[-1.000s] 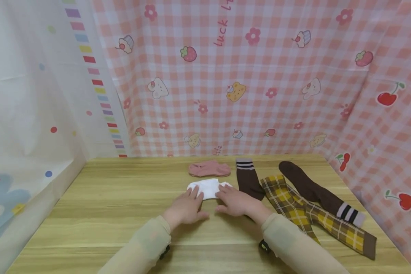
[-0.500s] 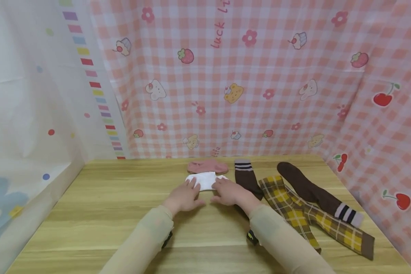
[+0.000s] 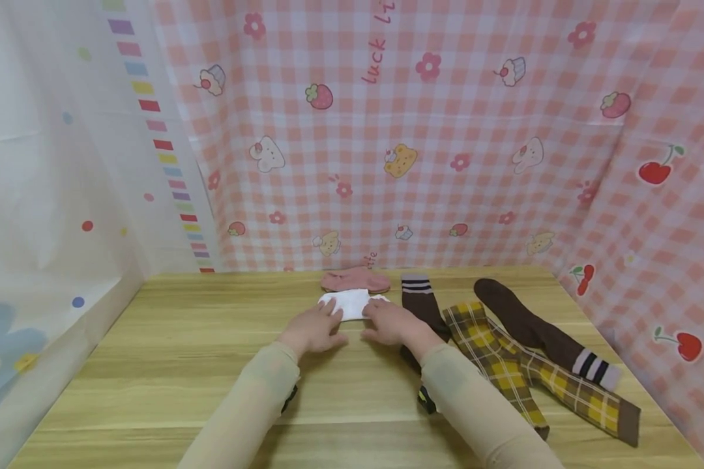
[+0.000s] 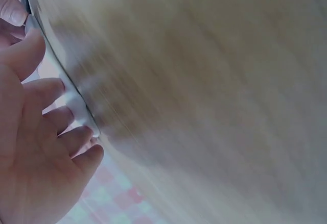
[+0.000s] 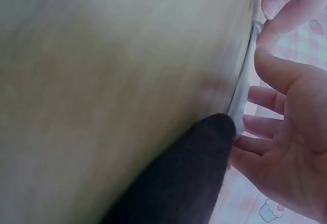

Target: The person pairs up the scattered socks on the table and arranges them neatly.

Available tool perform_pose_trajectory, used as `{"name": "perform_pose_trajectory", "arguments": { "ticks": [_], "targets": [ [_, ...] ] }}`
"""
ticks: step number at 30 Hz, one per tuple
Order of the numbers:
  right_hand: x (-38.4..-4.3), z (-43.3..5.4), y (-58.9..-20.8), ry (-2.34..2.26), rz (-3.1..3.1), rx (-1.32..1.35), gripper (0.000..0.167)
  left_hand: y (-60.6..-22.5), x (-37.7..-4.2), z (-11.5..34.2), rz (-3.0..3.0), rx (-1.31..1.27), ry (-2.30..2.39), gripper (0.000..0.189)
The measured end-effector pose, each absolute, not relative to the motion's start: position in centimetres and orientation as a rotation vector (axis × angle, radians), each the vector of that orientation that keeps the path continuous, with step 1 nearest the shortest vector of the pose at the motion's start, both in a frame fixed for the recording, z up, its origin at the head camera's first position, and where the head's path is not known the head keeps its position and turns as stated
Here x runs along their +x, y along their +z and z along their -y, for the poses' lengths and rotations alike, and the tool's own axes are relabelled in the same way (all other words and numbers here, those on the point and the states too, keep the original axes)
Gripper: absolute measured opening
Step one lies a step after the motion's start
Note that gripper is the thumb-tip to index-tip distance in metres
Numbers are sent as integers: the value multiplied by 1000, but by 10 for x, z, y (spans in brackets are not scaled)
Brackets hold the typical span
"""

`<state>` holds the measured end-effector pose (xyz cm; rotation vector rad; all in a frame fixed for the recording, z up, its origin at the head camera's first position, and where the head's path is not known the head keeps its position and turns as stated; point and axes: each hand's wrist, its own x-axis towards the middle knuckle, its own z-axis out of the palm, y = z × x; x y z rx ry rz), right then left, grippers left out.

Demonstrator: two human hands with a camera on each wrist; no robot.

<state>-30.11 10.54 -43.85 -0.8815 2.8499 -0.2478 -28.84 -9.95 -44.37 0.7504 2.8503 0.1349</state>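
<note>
A white sock (image 3: 352,305) lies flat near the back of the table, just in front of a pink sock (image 3: 354,280). My left hand (image 3: 313,327) rests its fingertips on the white sock's left part, fingers extended. On its right part lie the fingers of my right hand (image 3: 392,324), also fairly straight. In the left wrist view the fingertips touch the thin edge of the white sock (image 4: 76,106). From the right wrist view, the toe of a dark brown sock (image 5: 184,168) reaches close to the white sock and my right fingers.
A dark brown striped-cuff sock (image 3: 419,303) lies partly under my right forearm. Yellow plaid socks (image 3: 504,355) and another brown sock (image 3: 522,316) spread over the right side. The wooden table (image 3: 170,365) meets a pink checked cloth (image 3: 352,130) behind.
Both hands have moved the white sock away from me, toward the back, until it meets the pink sock. The head view has shifted slightly. The plaid socks stay in place.
</note>
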Motion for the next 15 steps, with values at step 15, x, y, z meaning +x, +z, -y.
{"name": "perform_pose_trajectory", "arguments": {
  "ticks": [15],
  "targets": [
    [-296,-108,-438,-277,-2770,-835,54,-444,-285,105,-2833,749,196,72]
  ]
}}
